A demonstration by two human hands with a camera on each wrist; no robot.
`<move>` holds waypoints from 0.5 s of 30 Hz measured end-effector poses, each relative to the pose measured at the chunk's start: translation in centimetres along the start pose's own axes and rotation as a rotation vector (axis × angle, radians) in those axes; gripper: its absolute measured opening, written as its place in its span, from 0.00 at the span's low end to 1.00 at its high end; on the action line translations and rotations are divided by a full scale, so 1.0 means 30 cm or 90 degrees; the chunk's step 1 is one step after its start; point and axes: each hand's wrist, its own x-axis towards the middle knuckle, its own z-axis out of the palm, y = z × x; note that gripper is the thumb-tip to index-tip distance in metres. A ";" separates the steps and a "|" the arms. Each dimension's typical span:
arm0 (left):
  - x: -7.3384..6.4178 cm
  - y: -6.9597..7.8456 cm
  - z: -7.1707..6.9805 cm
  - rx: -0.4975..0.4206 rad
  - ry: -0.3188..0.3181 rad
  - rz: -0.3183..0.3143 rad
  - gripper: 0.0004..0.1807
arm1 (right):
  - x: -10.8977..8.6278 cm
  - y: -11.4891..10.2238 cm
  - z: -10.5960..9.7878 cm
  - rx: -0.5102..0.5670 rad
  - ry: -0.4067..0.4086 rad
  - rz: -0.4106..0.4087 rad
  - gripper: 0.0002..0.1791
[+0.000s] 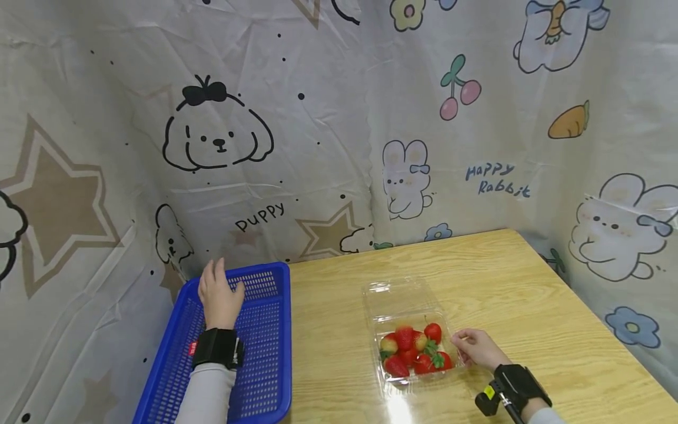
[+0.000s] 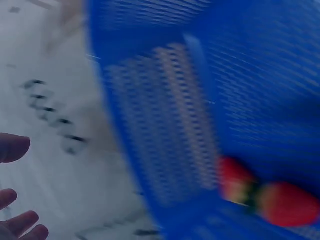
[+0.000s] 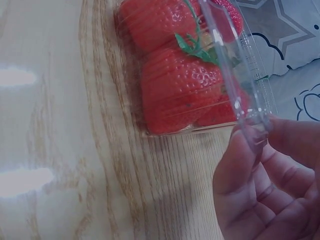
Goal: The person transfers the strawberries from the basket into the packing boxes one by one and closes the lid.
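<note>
Head view: one clear box (image 1: 384,325) sits on the desk (image 1: 328,330), right of the frame's lower centre, its lid (image 1: 399,297) laid open towards the top. It holds about eight strawberries (image 1: 404,337), some overlapping. The right hand (image 1: 482,347) pinches the box's right edge. At lower left, the left hand (image 1: 218,300) is over the single blue basket (image 1: 262,353), fingers spread, with nothing visible in its grasp.

Left wrist view: two strawberries (image 2: 290,204) lie in the basket, lower right. A thumb and three fingertips show at the left edge, apart and gripping nothing.

Right wrist view: thumb and finger nip the clear plastic edge at lower right, near at least three strawberries. The box looks light, thin and springy, best held by its rim; the strawberries are probably light, soft, slightly slippery and easily bruised, so best taken gently around their sides.
</note>
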 end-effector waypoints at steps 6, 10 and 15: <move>-0.059 -0.185 0.038 0.068 -0.076 -0.119 0.37 | 0.003 -0.002 -0.001 0.003 0.000 0.000 0.17; -0.114 -0.270 0.046 0.074 -0.154 -0.201 0.35 | 0.000 -0.002 -0.004 -0.001 -0.010 -0.007 0.17; -0.164 -0.332 0.058 0.084 -0.206 -0.217 0.33 | -0.005 -0.002 -0.005 0.005 -0.023 -0.015 0.18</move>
